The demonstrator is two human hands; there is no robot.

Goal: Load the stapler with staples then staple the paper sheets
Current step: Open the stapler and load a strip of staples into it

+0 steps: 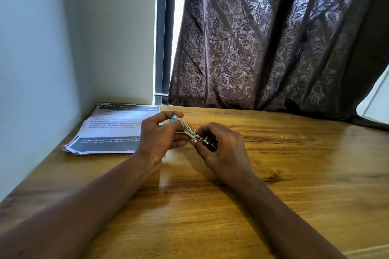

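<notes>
A small stapler (188, 131) with a blue end and a bare metal channel is held above the wooden table (273, 174), tilted from upper left to lower right. My left hand (160, 139) grips its blue upper end with curled fingers. My right hand (221, 149) pinches the lower metal end, where a thin dark part sticks out. Staples cannot be made out. A stack of printed paper sheets (109, 132) lies flat at the table's far left, behind my left hand.
A white wall runs along the table's left side. A dark patterned curtain (273, 48) hangs behind the far edge and drapes onto the table at the back right. A window frame (162, 38) stands beside the curtain.
</notes>
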